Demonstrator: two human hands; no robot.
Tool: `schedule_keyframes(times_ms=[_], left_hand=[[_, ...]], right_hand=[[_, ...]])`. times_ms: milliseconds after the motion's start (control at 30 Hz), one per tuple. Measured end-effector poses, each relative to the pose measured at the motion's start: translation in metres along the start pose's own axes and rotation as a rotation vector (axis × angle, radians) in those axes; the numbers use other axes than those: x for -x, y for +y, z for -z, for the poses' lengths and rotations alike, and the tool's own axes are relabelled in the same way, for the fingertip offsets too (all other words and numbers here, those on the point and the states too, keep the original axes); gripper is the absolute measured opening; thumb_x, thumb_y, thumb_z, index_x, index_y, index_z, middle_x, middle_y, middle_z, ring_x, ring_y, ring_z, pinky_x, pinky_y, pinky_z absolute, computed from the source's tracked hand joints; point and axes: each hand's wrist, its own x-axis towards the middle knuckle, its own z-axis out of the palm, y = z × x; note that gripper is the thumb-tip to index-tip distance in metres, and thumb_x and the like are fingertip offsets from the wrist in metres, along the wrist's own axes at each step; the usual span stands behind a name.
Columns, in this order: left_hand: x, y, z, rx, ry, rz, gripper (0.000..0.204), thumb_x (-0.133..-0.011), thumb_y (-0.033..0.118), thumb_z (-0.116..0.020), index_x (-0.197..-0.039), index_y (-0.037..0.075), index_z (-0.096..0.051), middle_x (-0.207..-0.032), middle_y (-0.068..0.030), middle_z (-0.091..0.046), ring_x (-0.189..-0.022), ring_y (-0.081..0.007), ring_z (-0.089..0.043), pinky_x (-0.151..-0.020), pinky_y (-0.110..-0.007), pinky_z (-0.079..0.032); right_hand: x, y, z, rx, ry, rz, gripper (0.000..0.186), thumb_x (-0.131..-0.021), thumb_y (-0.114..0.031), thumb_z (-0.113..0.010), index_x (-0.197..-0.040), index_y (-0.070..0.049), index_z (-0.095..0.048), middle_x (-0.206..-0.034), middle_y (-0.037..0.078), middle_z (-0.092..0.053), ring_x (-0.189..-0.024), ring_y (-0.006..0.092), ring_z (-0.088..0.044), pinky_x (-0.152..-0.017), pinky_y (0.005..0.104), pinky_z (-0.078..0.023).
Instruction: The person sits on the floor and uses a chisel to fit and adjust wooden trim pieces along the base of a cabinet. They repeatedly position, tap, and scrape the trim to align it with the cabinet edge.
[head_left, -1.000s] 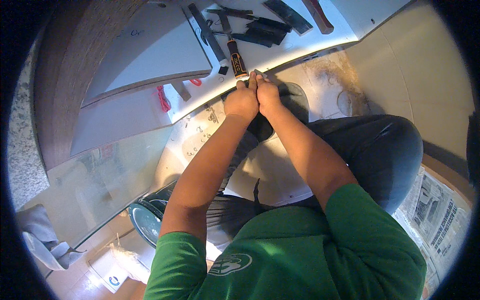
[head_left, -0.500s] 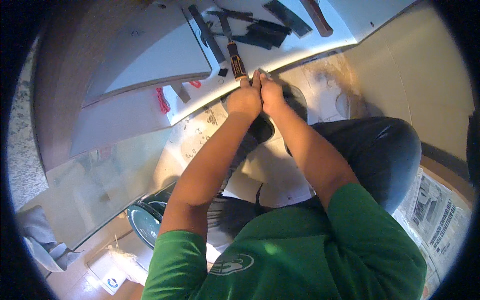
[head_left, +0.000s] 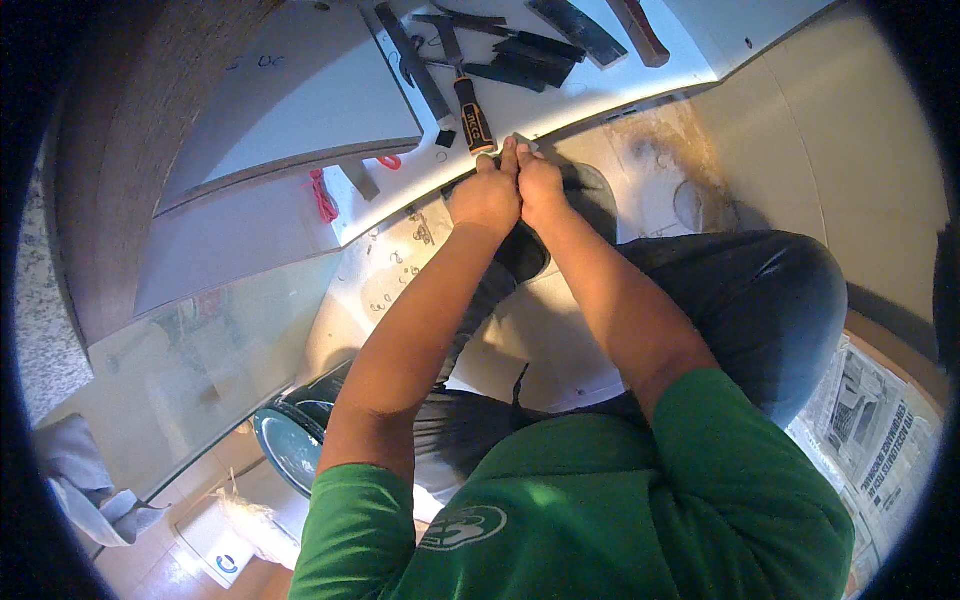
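Note:
My left hand (head_left: 486, 200) and my right hand (head_left: 541, 188) are pressed side by side at the front edge of the white panel (head_left: 590, 105). Both are closed, their fingers pointing away from me. A small flat grey piece (head_left: 521, 142) shows at the fingertips; the rest of what they grip is hidden. Just beyond the left fingers lies a chisel (head_left: 473, 115) with a black and orange handle. Left of it lies a long dark bar (head_left: 418, 70), with a small black square (head_left: 446, 138) by its near end.
Dark flat strips (head_left: 530, 62), a wide dark blade (head_left: 578, 32) and a brown wooden handle (head_left: 640, 35) lie farther back. Red cord (head_left: 324, 196) lies at left. Below are a teal round container (head_left: 285, 448), a grey cloth (head_left: 85, 480) and, at right, newspaper (head_left: 870, 440).
Both hands have shifted very slightly left and toward me, still pressed together. The things on the panel appear to lie as before, with a slight shift of the whole view.

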Motion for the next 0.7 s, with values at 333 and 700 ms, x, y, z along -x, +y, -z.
schedule_keyframes(times_ms=[333, 700], left_hand=[[0.006, 0.007, 0.002, -0.004, 0.014, -0.019, 0.071, -0.098, 0.031, -0.054, -0.165, 0.024, -0.031, -0.134, -0.0289, -0.057, -0.099, -0.0439, -0.073, -0.081, -0.052, -0.061], [0.011, 0.002, 0.006, -0.044, 0.028, -0.014, 0.061, -0.105, 0.025, -0.045, -0.164, 0.021, -0.032, -0.132, -0.0239, -0.059, -0.103, -0.0412, -0.073, -0.083, -0.051, -0.061]], right_hand=[[-0.009, -0.004, 0.014, 0.035, -0.069, -0.061, 0.032, -0.112, -0.028, -0.051, -0.131, -0.004, -0.058, -0.122, 0.010, -0.065, -0.111, 0.0232, -0.063, -0.096, 0.0391, -0.053], [-0.004, 0.002, 0.005, -0.048, -0.066, -0.079, 0.033, -0.113, -0.029, -0.049, -0.131, -0.003, -0.058, -0.121, 0.011, -0.065, -0.110, 0.0236, -0.063, -0.096, 0.0405, -0.054]])
